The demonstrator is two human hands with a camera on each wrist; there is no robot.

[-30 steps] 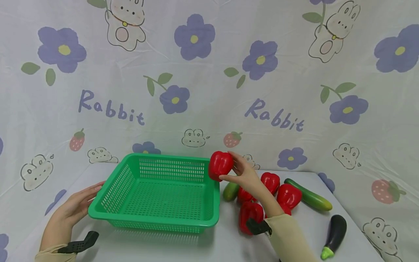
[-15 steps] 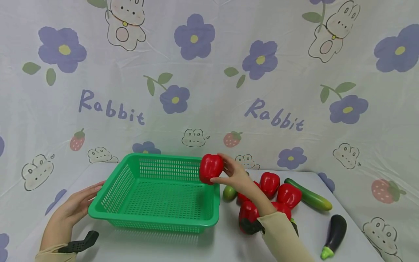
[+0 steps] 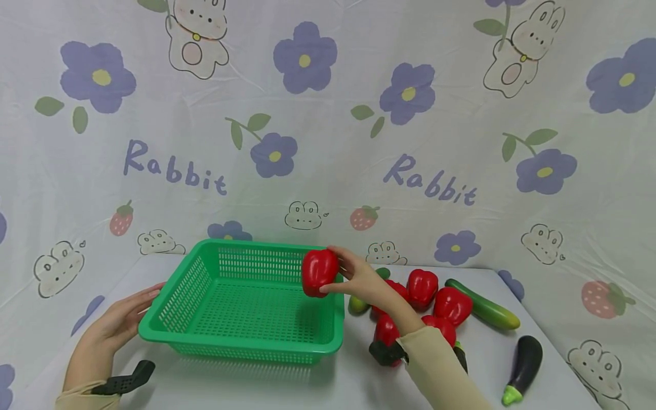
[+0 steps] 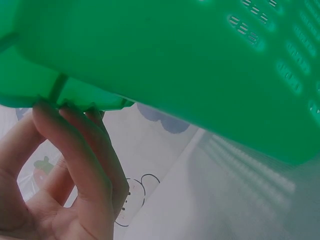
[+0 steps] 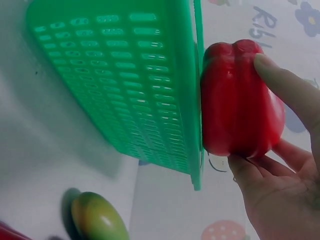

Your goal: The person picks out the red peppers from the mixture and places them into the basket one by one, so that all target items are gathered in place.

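Note:
A red bell pepper is gripped by my right hand, thumb on one side and fingers on the other. It hangs over the right side of a green plastic basket, just inside the rim. In the right wrist view, the pepper shows beyond the basket's rim, between thumb and fingers. At the basket's left side, my left hand touches the outer rim with its fingertips. The left wrist view shows those loosely bent fingers against the rim's edge.
Right of the basket lie several red bell peppers and a yellowish-green rounded vegetable, partly hidden. A cucumber and an eggplant lie farther right on the white table. A printed cloth hangs behind.
My right hand has carried the red bell pepper leftward and slightly down, from the basket's right rim to over its inside. The left hand and basket have stayed in place.

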